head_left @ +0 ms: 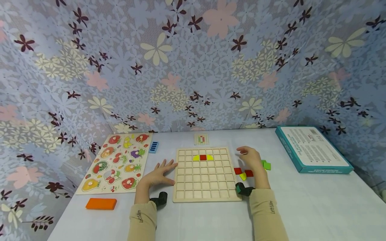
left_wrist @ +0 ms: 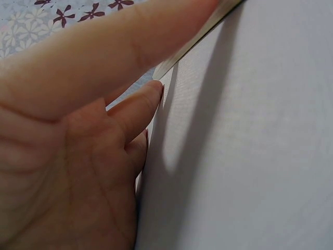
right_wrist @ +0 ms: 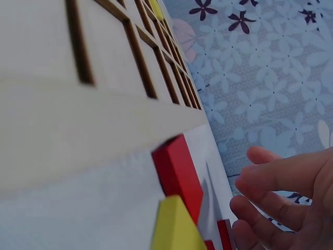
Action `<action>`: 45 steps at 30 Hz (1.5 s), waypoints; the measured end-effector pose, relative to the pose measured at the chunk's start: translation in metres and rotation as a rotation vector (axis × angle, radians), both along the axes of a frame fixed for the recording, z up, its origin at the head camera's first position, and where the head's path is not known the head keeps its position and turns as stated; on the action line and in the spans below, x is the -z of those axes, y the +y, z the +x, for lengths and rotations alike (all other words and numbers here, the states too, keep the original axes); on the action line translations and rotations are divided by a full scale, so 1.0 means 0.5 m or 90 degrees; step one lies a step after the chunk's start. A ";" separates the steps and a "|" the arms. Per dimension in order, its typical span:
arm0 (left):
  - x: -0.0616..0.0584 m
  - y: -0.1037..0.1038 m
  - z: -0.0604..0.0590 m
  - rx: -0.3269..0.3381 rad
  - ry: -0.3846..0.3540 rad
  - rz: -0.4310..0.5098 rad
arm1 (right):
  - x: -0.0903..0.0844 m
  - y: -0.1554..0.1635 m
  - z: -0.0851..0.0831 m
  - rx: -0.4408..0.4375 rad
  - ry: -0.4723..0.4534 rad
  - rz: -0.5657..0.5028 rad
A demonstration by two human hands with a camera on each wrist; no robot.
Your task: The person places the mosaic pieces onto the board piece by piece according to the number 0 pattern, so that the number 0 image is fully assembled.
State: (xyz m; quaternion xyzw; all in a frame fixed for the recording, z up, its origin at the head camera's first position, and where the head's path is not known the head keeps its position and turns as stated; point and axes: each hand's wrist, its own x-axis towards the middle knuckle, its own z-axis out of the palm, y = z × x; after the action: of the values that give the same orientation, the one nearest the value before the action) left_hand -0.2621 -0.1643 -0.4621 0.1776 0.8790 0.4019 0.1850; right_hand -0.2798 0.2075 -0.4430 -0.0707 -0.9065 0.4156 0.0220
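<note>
The tabletop (head_left: 304,201) bears a gridded board (head_left: 206,185) between its side edges; the left hand (head_left: 157,176), fingers spread, touches it; the right hand (head_left: 251,159), loosely bent, seemingly empty, is nearer the red blocks (head_left: 238,171), off the board's right edge, wristward of its fingertips (head_left: 242,149).

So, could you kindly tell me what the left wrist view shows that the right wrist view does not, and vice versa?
Only the left wrist view shows the left hand, by the wooden board. Only the right wrist view shows the right hand, red blocks, yellow pieces and the board's grid. Both share the white tablecloth, the floral backdrop and part of the board.
</note>
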 end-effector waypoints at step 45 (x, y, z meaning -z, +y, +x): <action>0.005 0.003 0.000 -0.005 0.010 -0.002 | 0.008 0.035 0.007 0.028 -0.008 0.032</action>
State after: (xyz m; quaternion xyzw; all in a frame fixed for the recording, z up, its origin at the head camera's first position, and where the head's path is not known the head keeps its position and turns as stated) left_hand -0.2621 -0.1628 -0.4647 0.1771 0.8818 0.3997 0.1768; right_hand -0.2761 0.2251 -0.4471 -0.0926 -0.9150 0.3917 0.0270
